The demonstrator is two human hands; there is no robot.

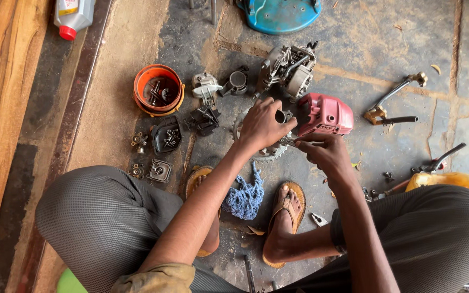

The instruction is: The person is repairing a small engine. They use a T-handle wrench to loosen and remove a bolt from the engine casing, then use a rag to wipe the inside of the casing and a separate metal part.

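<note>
Left hand (263,123) gripping a toothed wheel (264,153) on the floor (386,38), right hand (325,153) pinching a thin tool (306,142) against it, red cover (325,115) just beyond, blue rag (245,196) nearer.

Grey trousers (104,217) of a finely checked, mesh-like weave are worn, and both bent knees are covered by the cloth. An olive-tan sleeve (156,279), rolled and bunched above the elbow, is seen on the left arm; the forearms below it are left bare. A dark band (336,230) is worn around the right forearm near the elbow. The left hand (264,126) and the right hand (327,154) are ungloved. Brown thong sandals (287,217) with tan soles are worn on the feet.
</note>
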